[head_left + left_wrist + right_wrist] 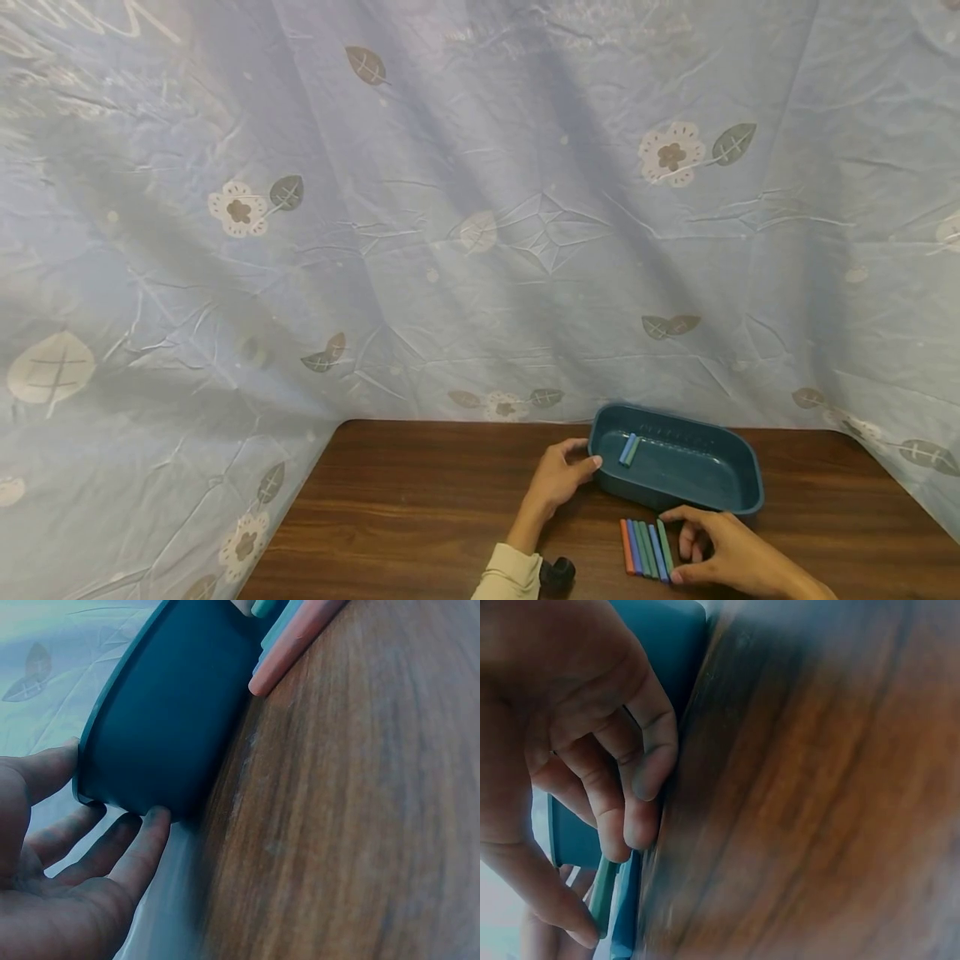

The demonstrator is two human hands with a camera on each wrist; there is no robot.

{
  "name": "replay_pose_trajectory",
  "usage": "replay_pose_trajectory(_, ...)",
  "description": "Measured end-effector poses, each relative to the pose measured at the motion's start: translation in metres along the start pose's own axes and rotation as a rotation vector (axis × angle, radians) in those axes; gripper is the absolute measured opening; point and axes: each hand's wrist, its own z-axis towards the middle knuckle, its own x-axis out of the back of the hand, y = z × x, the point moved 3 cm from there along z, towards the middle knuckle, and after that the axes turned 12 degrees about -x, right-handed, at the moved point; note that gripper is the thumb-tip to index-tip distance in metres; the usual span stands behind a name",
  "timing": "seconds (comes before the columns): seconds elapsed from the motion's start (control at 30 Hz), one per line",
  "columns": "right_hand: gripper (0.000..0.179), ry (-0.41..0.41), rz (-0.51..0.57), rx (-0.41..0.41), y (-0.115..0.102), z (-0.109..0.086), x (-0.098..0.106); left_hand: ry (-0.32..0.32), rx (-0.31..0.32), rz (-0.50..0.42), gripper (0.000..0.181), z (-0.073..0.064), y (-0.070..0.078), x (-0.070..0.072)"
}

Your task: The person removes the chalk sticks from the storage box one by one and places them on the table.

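Note:
A dark teal plastic tub (675,493) stands toward the back of the table, with a blue stick (627,448) and a green one lying inside. My left hand (558,477) grips its left end, thumb at the rim and fingers against the outer wall (157,712). In front of the tub, several slim chalk-like sticks lie side by side, from an orange-red stick (627,547) on the left to blue and green ones. My right hand (716,546) pinches the rightmost green stick (665,546) lengthwise between thumb and finger; in the right wrist view this green stick (603,896) spans the fingertips.
The brown wooden table (405,500) ends at a pale patterned cloth (480,292) hanging behind and at the sides. A black strap or device (557,575) sits at my left wrist, beside the cream sleeve (510,575).

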Motion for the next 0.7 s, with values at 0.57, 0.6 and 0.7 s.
replay_pose_trajectory(0.57,0.066,0.003,-0.042,-0.055,-0.0002,0.0036,-0.0025,0.005,-0.015,0.001,0.049,-0.0006,-0.0020,-0.0001)
replay_pose_trajectory(0.6,0.066,0.003,-0.041,-0.059,0.0002,0.0037,-0.0027,0.007,-0.015,-0.001,0.049,-0.0007,-0.0021,-0.0003)
replay_pose_trajectory(0.7,0.066,0.010,-0.046,-0.057,0.0028,0.0040,-0.0031,0.011,-0.016,-0.001,0.049,-0.0008,-0.0025,-0.0008)
